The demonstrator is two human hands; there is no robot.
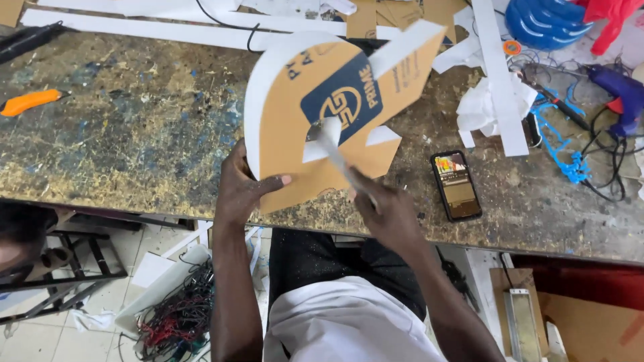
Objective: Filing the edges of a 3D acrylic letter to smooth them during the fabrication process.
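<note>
My left hand [240, 184] grips the lower left edge of a curved cardboard piece [295, 141], brown with a white rim and a dark blue printed patch, held tilted above the workbench [121, 127]. My right hand [386, 208] holds a thin grey blade-like tool [332, 144] whose tip lies against the cardboard near a white strip glued inside the cut-out. A second white strip [402, 47] sticks up at the piece's top right.
A phone [456, 186] with a lit screen lies right of my hands. A blue glue gun [620, 94], blue wire and white strips [500, 80] clutter the right side. An orange-handled knife [30, 102] lies at far left. Tangled cables [178, 315] sit on the floor.
</note>
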